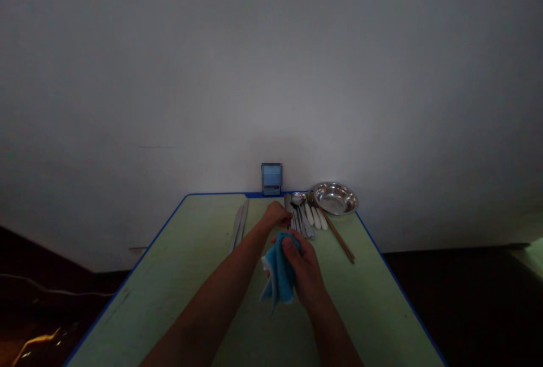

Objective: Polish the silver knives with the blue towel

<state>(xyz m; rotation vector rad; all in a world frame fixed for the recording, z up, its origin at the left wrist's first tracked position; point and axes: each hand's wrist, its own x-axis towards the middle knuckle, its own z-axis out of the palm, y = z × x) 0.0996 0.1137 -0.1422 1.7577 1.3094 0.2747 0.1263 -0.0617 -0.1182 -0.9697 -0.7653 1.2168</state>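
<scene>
My right hand (306, 268) is closed around a blue cloth (279, 272) with a white edge, held above the middle of the pale green table (186, 259). My left hand (278, 215) reaches further back, its fingers curled at the near end of a row of metal cutlery (299, 219). What those fingers grip is hidden. The cutlery lies side by side, handles toward me, with a spoon bowl at the far end.
Two table knives (238, 227) lie left of my hands. White-handled utensils (316, 217) and wooden chopsticks (339, 237) lie right of the cutlery. A steel bowl (335, 198) stands at the far right corner. A small blurred box (271, 178) rests against the wall.
</scene>
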